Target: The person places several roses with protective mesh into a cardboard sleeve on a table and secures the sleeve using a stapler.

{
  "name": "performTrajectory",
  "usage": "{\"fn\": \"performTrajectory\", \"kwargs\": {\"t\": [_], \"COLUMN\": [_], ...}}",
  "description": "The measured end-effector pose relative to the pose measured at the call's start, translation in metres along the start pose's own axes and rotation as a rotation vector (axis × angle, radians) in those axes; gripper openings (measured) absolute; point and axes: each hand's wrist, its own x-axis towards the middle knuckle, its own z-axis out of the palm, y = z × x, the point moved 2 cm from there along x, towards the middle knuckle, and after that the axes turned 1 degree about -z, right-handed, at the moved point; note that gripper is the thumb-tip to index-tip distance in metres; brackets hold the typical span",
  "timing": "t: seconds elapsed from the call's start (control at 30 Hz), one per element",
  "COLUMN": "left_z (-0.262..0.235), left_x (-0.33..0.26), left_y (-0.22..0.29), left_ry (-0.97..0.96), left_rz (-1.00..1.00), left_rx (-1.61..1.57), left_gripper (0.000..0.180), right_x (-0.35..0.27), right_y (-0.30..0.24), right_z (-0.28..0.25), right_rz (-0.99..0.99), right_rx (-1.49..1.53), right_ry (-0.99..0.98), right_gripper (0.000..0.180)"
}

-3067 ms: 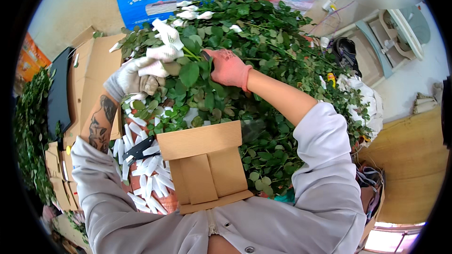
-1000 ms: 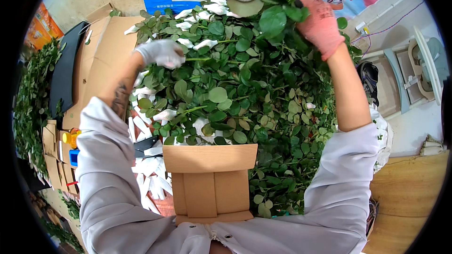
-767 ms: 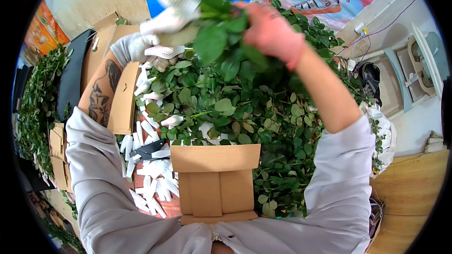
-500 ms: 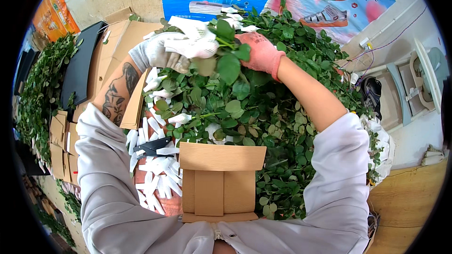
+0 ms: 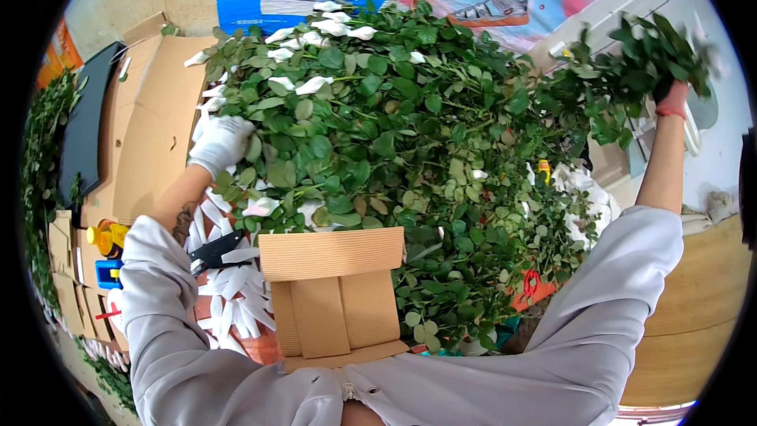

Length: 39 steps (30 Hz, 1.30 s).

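My right hand (image 5: 673, 100), in a pink glove, is raised at the far right. It is closed around a bunch of leafy rose stems (image 5: 623, 55), whose outer end is blurred. My left hand (image 5: 222, 144), in a white glove, rests at the left edge of a large heap of leafy rose stems (image 5: 378, 134). Its fingers are curled among leaves, and whatever they grip is hidden. Several rose heads in white sleeves (image 5: 314, 85) lie on the heap's far and left sides.
Loose white sleeves (image 5: 240, 300) and a black tool (image 5: 214, 252) lie left of a cardboard stand (image 5: 335, 308) close to me. Cardboard sheets (image 5: 162, 142) and a black panel (image 5: 91, 122) are at left. Red-handled scissors (image 5: 531, 280) lie at right.
My right hand has swung far right and now holds a leafy bunch. My left hand has come down and nearer, away from the sleeved roses it held. The view has shifted rightward.
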Motion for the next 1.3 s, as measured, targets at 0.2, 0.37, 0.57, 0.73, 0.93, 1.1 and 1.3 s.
{"fn": "performTrajectory", "kwargs": {"t": [0.2,0.37,0.57,0.73,0.93,1.1,1.3], "left_z": [-0.055,-0.049,-0.096,-0.023,-0.014,-0.075,-0.050], "left_x": [0.012,0.016,0.005,-0.014,-0.020,-0.030,-0.069], "left_y": [-0.027,-0.026,-0.036,-0.020,-0.010,0.003,-0.007], "left_ry": [0.182,0.206,-0.214,-0.415,0.049,-0.053,0.139], "left_rz": [-0.084,-0.161,-0.165,-0.147,-0.042,-0.094,-0.223], "left_rx": [0.018,-0.163,-0.093,-0.156,-0.760,-0.742,-0.539], "left_gripper": [0.022,0.028,0.062,0.076,0.057,0.061,0.032], "right_x": [-0.071,-0.090,-0.062,-0.042,-0.021,0.002,-0.009], "right_y": [0.117,0.139,0.008,-0.119,-0.323,-0.404,-0.394], "right_z": [-0.060,-0.123,-0.086,-0.026,-0.023,-0.038,-0.022], "right_rz": [0.387,0.564,0.506,0.403,-0.173,-0.300,-0.379], "right_rx": [-0.623,0.452,0.847,1.031,0.950,0.763,0.910], "right_ry": [-0.244,0.335,0.426,0.279,0.106,-0.003,0.104], "right_gripper": [0.065,0.053,0.037,0.033,0.044,0.041,0.049]}}
